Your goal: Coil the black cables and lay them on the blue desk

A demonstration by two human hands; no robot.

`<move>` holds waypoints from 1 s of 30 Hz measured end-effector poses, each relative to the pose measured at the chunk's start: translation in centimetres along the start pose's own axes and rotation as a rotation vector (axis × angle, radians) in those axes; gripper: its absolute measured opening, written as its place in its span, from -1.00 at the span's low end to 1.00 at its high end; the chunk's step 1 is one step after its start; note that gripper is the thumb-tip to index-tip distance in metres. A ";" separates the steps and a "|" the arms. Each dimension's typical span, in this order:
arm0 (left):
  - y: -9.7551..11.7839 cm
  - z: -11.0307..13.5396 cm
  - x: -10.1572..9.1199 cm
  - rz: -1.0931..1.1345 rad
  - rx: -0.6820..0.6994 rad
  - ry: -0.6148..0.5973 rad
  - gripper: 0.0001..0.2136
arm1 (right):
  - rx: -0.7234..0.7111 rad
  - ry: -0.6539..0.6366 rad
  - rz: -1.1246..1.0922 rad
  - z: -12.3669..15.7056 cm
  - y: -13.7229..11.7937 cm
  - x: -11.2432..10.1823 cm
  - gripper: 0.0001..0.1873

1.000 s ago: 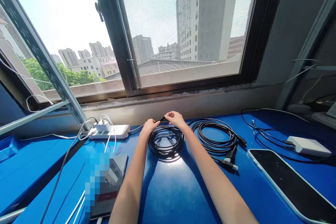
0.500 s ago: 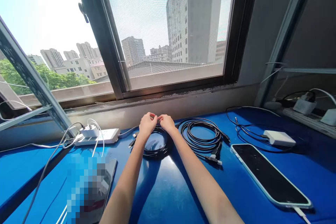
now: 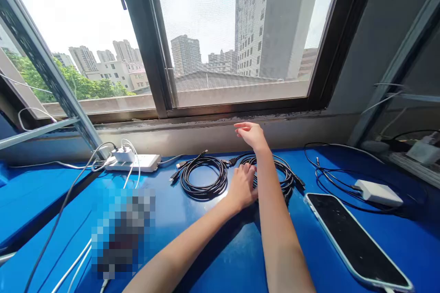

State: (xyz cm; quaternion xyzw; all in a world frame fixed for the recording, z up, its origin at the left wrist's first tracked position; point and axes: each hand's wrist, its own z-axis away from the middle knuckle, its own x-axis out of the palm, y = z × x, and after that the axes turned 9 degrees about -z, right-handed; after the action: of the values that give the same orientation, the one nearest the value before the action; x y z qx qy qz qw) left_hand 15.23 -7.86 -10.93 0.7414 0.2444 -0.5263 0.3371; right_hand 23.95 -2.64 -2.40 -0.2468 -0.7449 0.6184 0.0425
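Observation:
Two coils of black cable lie side by side on the blue table. The left cable coil rests untouched, its connector ends sticking out at its upper left. On the left part of the right cable coil lies my left hand, fingers forward and thumb spread; its fingertips partly blend with the cable. My right hand is raised above that coil near the wall, palm facing left, fingers slightly bent and apart, with nothing visible in it. My right forearm covers the middle of this coil.
A white power strip with plugged chargers stands at the back left. A phone lies at the right, near a white adapter with black cable. A pixelated object is at the left. Metal shelf posts flank the window.
My hands have left the left coil, which now lies fully visible. My left hand has moved right onto the other coil, and my right hand has gone right and up. The view has shifted slightly.

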 end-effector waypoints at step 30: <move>0.3 0.4 1.9 -0.298 0.275 -0.214 -0.66 | 0.174 0.139 -0.404 0.8 -0.3 1.0 -0.66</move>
State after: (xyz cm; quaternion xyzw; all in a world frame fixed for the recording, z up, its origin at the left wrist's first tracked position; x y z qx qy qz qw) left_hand 15.82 -8.29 -12.78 0.6761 0.2399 -0.6743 0.1752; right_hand 22.66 -2.97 -2.55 -0.1301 -0.7182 0.6409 0.2377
